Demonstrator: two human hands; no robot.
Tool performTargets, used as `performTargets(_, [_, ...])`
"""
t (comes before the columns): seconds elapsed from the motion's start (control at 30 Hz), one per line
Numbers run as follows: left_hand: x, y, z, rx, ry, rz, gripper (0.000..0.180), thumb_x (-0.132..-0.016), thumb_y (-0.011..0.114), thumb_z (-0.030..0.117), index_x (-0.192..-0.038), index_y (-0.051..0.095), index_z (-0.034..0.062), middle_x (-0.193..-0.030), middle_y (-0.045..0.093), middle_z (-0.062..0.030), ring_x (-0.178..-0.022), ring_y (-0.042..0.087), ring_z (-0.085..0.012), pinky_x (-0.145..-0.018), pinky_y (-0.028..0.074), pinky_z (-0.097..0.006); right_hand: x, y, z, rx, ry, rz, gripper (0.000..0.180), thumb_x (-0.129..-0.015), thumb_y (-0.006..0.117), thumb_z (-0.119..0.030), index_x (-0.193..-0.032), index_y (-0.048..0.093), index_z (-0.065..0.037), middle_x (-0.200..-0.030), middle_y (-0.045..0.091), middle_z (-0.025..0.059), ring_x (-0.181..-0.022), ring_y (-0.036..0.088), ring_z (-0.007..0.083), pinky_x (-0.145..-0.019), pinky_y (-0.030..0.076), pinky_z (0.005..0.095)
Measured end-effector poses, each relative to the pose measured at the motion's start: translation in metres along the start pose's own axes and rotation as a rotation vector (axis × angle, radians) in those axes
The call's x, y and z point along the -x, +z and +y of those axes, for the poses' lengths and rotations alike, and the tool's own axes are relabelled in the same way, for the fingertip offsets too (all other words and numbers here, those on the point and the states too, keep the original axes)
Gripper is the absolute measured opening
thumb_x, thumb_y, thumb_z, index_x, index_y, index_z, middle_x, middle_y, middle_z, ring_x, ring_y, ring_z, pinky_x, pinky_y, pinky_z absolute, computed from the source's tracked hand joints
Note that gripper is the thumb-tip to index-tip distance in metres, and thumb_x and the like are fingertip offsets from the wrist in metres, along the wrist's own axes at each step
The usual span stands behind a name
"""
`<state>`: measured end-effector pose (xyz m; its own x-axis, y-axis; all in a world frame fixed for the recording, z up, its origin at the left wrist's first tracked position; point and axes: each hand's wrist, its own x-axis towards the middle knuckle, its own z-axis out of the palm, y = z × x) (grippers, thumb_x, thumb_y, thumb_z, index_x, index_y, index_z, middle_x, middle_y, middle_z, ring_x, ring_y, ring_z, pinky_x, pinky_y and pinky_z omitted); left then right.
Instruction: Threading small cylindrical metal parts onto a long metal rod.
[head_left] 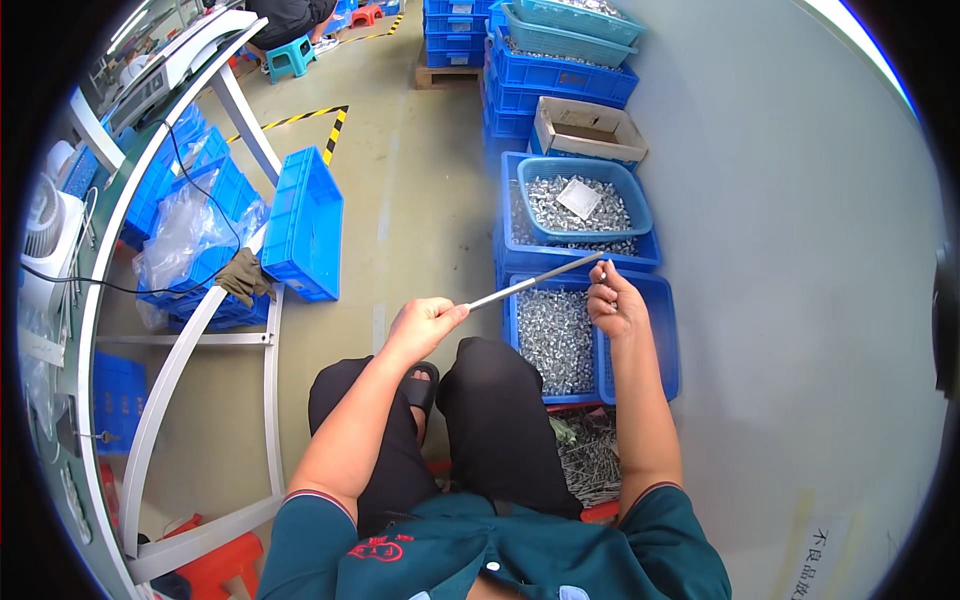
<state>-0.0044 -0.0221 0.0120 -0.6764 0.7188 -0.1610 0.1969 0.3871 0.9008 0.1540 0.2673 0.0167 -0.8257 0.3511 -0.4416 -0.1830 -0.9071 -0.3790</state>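
A long thin metal rod (535, 281) slants up to the right across my front. My left hand (425, 327) is closed around its lower end. At the rod's far tip is my right hand (617, 303), its fingers curled and pinched together; what lies between them is too small to name. Beneath the rod stands a blue bin (510, 325) holding a heap of small silver metal parts (555, 340). A second blue bin (668, 345) is beside it, partly hidden by my right forearm. Thin metal rods (592, 465) lie lower down, next to my knee.
Farther along the wall, a light-blue basket (645, 205) of metal parts carries a white square piece (578, 198). Behind it are an open carton (590, 128) and stacked blue crates (515, 95). To my left stand a workbench frame (180, 400) and an upright blue crate (305, 225).
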Motion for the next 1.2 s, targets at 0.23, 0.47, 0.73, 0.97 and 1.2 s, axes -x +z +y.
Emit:
performTargets(0.23, [0.005, 0.0, 0.009, -0.132, -0.041, -0.036, 0.04, -0.083, 0.059, 0.043, -0.068, 0.06, 0.0061, -0.051, 0.045, -0.0022, -0.05, 0.042, -0.0117, -0.049, 0.035, -0.029, -0.002, 0.004, -0.008, -0.146, -0.079, -0.111, 0.013, -0.092, 0.052, -0.018, -0.087, 0.055, -0.007, -0.081, 0.061, 0.0036, -0.044, 0.036, 0.0029, -0.034, 0.025, 0.0163])
performTargets(0.47, [0.004, 0.005, 0.012, -0.077, -0.026, 0.004, 0.04, -0.084, 0.061, 0.035, -0.062, 0.052, 0.0028, -0.052, 0.038, 0.0029, -0.052, 0.035, -0.0051, -0.047, 0.03, -0.025, 0.002, 0.022, 0.002, -0.075, -0.031, -0.18, 0.014, -0.092, 0.052, -0.018, -0.089, 0.056, -0.004, -0.081, 0.06, 0.0057, -0.044, 0.035, 0.0034, -0.034, 0.024, 0.0169])
performTargets(0.73, [-0.001, 0.006, 0.002, 0.126, -0.004, -0.053, 0.039, -0.086, 0.061, 0.035, -0.061, 0.053, 0.0055, -0.055, 0.04, 0.0056, -0.053, 0.034, -0.0042, -0.048, 0.028, -0.023, 0.003, 0.038, 0.016, -0.096, -0.026, -0.233, 0.028, -0.091, 0.054, -0.029, -0.097, 0.057, -0.002, -0.075, 0.05, 0.0032, -0.05, 0.036, 0.0036, -0.037, 0.025, 0.0159])
performTargets(0.97, [-0.004, 0.001, -0.004, 0.272, -0.035, -0.091, 0.035, -0.086, 0.059, 0.035, -0.064, 0.055, 0.0075, -0.057, 0.044, 0.0063, -0.052, 0.034, -0.0035, -0.047, 0.027, -0.022, 0.013, 0.038, 0.021, 0.227, -0.044, -0.135, 0.025, -0.09, 0.055, -0.023, -0.106, 0.055, -0.005, -0.071, 0.045, 0.0, -0.05, 0.034, 0.0049, -0.038, 0.024, 0.016])
performTargets(1.2, [0.0, 0.0, -0.002, 0.174, 0.004, -0.03, 0.04, -0.085, 0.06, 0.037, -0.064, 0.055, 0.0034, -0.053, 0.043, 0.0033, -0.053, 0.039, -0.0059, -0.049, 0.032, -0.025, 0.017, 0.04, -0.005, 0.189, -0.038, -0.25, 0.025, -0.091, 0.049, -0.016, -0.111, 0.054, -0.002, -0.074, 0.049, 0.0018, -0.049, 0.034, 0.0046, -0.036, 0.024, 0.016])
